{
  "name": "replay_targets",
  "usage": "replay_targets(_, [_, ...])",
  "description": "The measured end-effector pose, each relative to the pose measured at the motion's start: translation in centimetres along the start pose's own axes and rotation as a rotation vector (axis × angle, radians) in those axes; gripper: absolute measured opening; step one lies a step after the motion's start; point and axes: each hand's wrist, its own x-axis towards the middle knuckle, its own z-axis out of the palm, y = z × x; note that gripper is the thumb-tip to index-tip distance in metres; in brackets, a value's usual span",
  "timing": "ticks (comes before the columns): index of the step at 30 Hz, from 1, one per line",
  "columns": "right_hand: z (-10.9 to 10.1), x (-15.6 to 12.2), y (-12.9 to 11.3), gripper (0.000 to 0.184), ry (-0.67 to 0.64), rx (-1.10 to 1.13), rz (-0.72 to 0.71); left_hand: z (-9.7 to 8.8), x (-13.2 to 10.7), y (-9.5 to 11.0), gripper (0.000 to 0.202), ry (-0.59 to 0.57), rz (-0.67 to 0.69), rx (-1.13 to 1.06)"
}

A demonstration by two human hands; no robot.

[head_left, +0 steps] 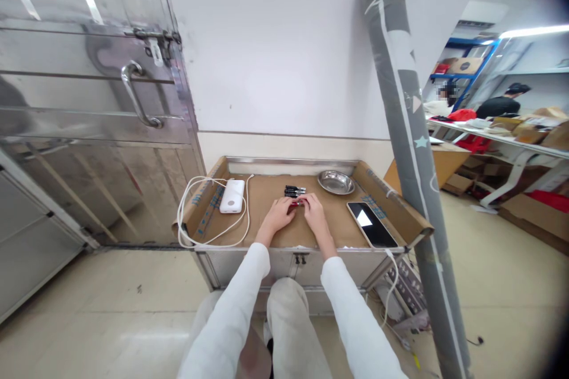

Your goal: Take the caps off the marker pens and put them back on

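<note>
My left hand (280, 214) and my right hand (313, 209) meet over the middle of the cardboard-covered cabinet top (267, 189). Between their fingertips is a slim, red pen-like thing (296, 203), partly covered by the fingers. Both hands have their fingers closed on it. Just beyond it lie several black pen-like things (292, 190) with silvery ends, side by side. To their right, a round shiny metal dish (336, 182) rests near the back edge.
A white power bank (232, 196) with a looped white cable (181, 213) lies at the left. At the right lies a phone (371, 224). A long grey patterned roll (409, 100) leans on the wall beside the cabinet. Two people sit far right.
</note>
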Motion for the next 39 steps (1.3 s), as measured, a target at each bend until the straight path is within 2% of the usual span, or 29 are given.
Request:
replay_targets(6, [-0.1, 0.0, 0.2, 0.028, 0.056, -0.017, 0.014, -0.2, 0.1, 0.3, 0.018, -0.019, -0.041, 0.076])
replay_targets(11, [-0.2, 0.0, -0.2, 0.025, 0.086, -0.010, 0.016, 0.0, 0.1, 0.0, 0.015, 0.068, -0.039, 0.019])
replay_targets(16, [-0.2, 0.0, -0.6, 0.022, 0.044, 0.017, -0.012, -0.1, 0.2, 0.0, 0.014, 0.097, -0.023, -0.075])
replay_targets(23, [-0.4, 0.0, -1.0, 0.022, 0.118, 0.015, -0.004, -0.1, 0.1, 0.1, 0.013, 0.097, -0.033, -0.073])
replay_targets(29, [-0.4, 0.0, -1.2, 0.021, 0.122, -0.001, -0.006, -0.1, 0.2, 0.3, 0.015, 0.118, -0.033, -0.093])
replay_targets(34, [-0.1, -0.2, -0.8, 0.022, 0.072, 0.065, 0.049, -0.1, 0.2, 0.4, 0.017, 0.109, -0.011, -0.171])
replay_targets(39, [0.0, -0.3, -1.0, 0.035, -0.125, 0.073, 0.036, 0.1, 0.2, 0.0, 0.018, 0.136, -0.006, -0.257])
